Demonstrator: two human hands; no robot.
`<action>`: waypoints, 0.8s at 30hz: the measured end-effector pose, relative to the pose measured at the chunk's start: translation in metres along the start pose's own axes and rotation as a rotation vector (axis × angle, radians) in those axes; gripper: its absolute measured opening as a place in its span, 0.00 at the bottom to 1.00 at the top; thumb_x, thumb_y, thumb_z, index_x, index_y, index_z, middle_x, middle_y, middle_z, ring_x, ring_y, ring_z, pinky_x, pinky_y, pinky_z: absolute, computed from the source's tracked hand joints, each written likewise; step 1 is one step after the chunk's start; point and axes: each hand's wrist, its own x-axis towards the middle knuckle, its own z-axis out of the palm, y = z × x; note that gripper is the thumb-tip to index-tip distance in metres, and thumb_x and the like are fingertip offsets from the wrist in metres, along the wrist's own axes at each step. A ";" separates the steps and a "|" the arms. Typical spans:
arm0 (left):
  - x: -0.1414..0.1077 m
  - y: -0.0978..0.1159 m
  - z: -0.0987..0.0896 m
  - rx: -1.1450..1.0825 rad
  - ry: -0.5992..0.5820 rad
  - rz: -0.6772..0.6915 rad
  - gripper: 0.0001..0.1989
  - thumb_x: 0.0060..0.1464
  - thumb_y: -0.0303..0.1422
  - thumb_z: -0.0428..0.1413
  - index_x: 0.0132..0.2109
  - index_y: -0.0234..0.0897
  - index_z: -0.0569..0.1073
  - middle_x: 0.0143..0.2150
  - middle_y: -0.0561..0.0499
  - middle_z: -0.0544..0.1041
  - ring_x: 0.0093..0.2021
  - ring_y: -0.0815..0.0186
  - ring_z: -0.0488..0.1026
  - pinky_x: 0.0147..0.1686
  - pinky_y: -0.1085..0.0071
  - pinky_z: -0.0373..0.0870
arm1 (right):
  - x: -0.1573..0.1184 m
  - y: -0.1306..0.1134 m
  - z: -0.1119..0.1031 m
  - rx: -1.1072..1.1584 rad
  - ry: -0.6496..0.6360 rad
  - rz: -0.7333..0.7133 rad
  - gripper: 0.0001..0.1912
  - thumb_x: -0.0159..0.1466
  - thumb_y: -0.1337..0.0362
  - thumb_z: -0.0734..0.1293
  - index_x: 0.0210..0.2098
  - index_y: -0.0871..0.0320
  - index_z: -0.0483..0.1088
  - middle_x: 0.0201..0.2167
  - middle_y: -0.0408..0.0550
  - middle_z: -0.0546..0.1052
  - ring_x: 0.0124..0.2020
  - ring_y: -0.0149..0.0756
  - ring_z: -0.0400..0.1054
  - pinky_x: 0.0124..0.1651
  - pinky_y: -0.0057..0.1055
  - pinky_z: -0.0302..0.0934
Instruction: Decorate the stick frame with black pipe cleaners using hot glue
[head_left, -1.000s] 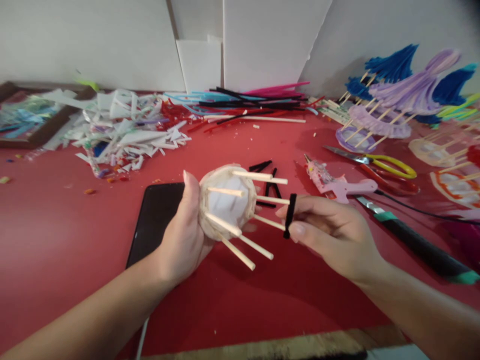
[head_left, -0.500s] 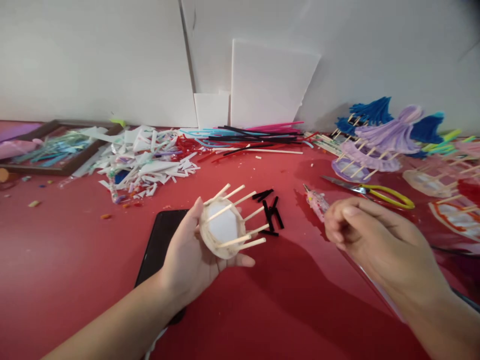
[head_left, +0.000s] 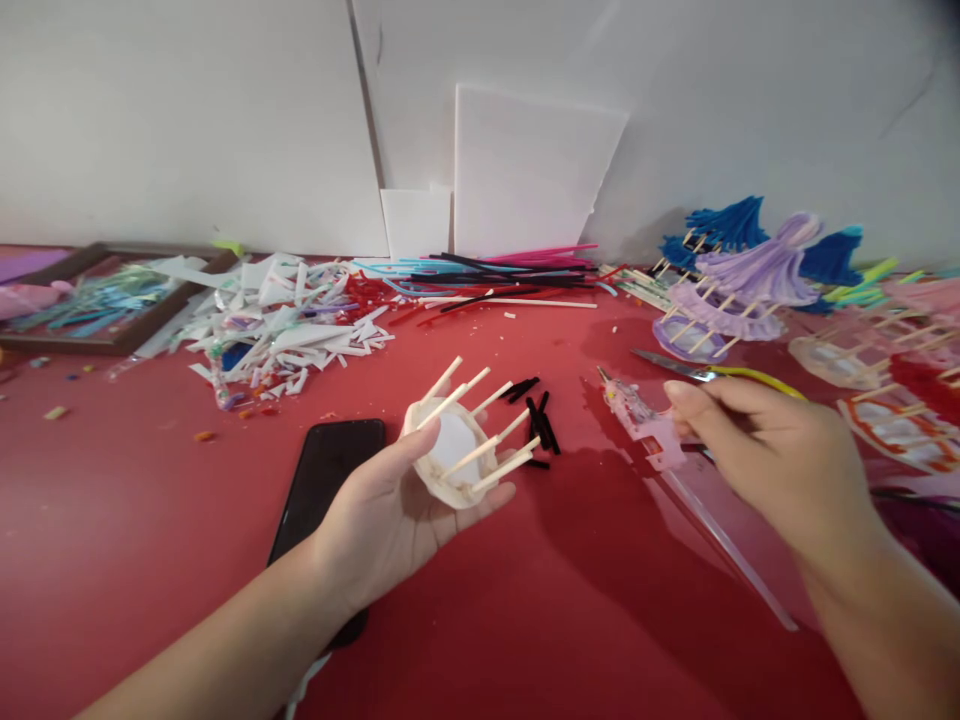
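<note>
In my left hand (head_left: 390,510) rests a small round cream-rimmed base (head_left: 454,450) with a white middle. Several pale wooden sticks rise from its rim, tilted toward the right. My left thumb presses on the near side, and the fingers support it from below. On the right, my right hand (head_left: 765,450) is closed at the handle side of a pink hot glue gun (head_left: 637,415), its fingertips partly hidden. A clear glue stick (head_left: 731,550) sticks out of the gun's rear. Short black fuzzy pieces (head_left: 541,420) lie just beyond the base.
A black phone (head_left: 322,475) lies beside my left wrist. Yellow-handled scissors (head_left: 675,367) lie past the glue gun. White scraps (head_left: 292,310), a brown frame (head_left: 97,340) and coloured pipe cleaners (head_left: 495,272) line the back. Fuzzy-roofed stick models (head_left: 757,265) stand at the right.
My right hand has shifted and turned, uncovering more of the glue gun and its glue stick. The base has tipped slightly in my left hand, and my left thumb now lies over its rim.
</note>
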 end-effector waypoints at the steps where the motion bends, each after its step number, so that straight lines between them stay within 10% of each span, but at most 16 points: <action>1: 0.000 -0.001 -0.001 0.021 -0.041 -0.001 0.12 0.59 0.34 0.55 0.43 0.29 0.77 0.41 0.40 0.81 0.43 0.54 0.80 0.40 0.61 0.80 | 0.004 0.008 -0.005 -0.068 -0.022 -0.027 0.09 0.63 0.56 0.64 0.38 0.52 0.73 0.34 0.48 0.79 0.34 0.42 0.74 0.41 0.38 0.65; 4: 0.001 -0.003 -0.005 0.089 -0.180 0.028 0.20 0.54 0.44 0.60 0.43 0.30 0.77 0.41 0.39 0.81 0.43 0.51 0.80 0.34 0.64 0.81 | 0.009 0.040 -0.016 -0.239 -0.184 -0.057 0.25 0.59 0.63 0.62 0.57 0.50 0.65 0.46 0.55 0.78 0.45 0.54 0.74 0.46 0.49 0.67; 11: -0.001 0.001 -0.005 0.091 -0.218 0.042 0.28 0.41 0.48 0.67 0.49 0.43 0.74 0.43 0.47 0.82 0.44 0.48 0.80 0.34 0.64 0.80 | 0.005 0.073 -0.007 -0.464 -0.442 -0.187 0.24 0.50 0.69 0.61 0.46 0.57 0.72 0.47 0.60 0.78 0.49 0.57 0.73 0.49 0.53 0.69; 18: -0.001 -0.003 -0.019 0.150 -0.451 -0.084 0.18 0.47 0.24 0.65 0.47 0.35 0.77 0.44 0.47 0.79 0.52 0.59 0.76 0.54 0.66 0.72 | 0.009 0.056 0.008 -0.366 -0.313 -0.258 0.26 0.52 0.70 0.60 0.51 0.57 0.68 0.48 0.57 0.77 0.48 0.52 0.73 0.47 0.49 0.69; 24: 0.000 -0.009 -0.020 0.323 -0.455 0.065 0.21 0.45 0.30 0.68 0.48 0.43 0.76 0.42 0.51 0.76 0.46 0.64 0.76 0.47 0.68 0.77 | 0.005 0.033 0.008 -0.128 -0.084 -0.158 0.19 0.56 0.62 0.63 0.48 0.54 0.69 0.46 0.54 0.77 0.46 0.50 0.73 0.46 0.47 0.67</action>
